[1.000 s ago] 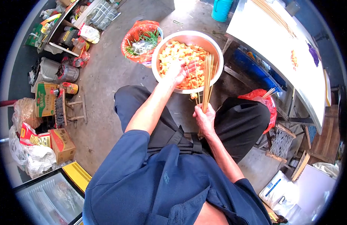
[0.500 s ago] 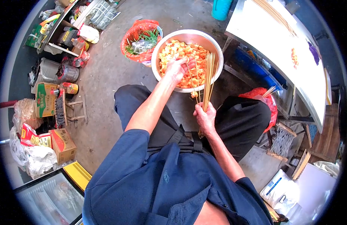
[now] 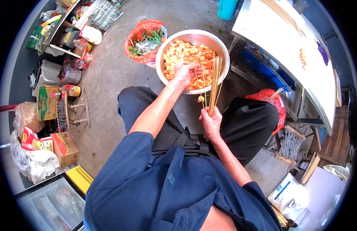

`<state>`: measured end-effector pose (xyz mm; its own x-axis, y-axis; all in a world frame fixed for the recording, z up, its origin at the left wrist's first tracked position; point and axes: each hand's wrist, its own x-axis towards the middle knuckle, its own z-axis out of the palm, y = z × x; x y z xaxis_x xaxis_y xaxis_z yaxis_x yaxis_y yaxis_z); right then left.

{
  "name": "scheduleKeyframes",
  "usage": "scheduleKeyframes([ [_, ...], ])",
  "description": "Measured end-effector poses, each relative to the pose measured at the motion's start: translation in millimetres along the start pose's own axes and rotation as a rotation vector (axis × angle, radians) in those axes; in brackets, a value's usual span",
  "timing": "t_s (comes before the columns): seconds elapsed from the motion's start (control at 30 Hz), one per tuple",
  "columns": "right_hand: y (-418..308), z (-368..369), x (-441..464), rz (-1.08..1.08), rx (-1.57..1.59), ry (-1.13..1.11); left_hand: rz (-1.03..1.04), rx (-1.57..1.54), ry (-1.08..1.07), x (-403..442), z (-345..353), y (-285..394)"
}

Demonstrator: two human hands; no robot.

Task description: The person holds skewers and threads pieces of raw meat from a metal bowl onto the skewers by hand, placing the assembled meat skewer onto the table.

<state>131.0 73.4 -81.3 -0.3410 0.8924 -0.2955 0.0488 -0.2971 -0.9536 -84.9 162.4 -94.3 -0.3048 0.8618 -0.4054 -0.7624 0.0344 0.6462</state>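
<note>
A metal bowl (image 3: 224, 71) holds many orange, coated food pieces (image 3: 186, 52). Over its middle is my left hand (image 3: 184, 75), thumb and fingers pinched together near the top of a thin skewer; what they hold is too small to tell. Just below the bowl, my right hand (image 3: 212, 122) grips a bundle of wooden skewers (image 3: 215, 82) that fans upward across the bowl's right side. One or two skewers lean left of the bundle, and a food piece (image 3: 200, 99) is on them, low down, above my right hand.
A red bag with green leaves (image 3: 141, 42) stands left of the bowl. At the right is a white table (image 3: 278, 42) with more skewers, above a blue crate (image 3: 263, 67). A red bag (image 3: 280, 111) lies beside my right knee. Boxes (image 3: 64, 150) and a small stool (image 3: 80, 111) are at left.
My left hand has turned and its fingers have drawn closer together near the skewer top. The bundle in my right hand has spread slightly at its upper end.
</note>
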Motion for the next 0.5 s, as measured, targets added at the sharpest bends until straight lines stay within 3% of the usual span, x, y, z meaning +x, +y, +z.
scheduleKeyframes([
  [0.1,6,0,-3,-0.028,0.001,0.012,0.064,0.089,0.091,-7,7,-4],
  [0.5,6,0,-15,0.047,0.073,0.034,0.032,0.138,0.032,-17,8,-6],
])
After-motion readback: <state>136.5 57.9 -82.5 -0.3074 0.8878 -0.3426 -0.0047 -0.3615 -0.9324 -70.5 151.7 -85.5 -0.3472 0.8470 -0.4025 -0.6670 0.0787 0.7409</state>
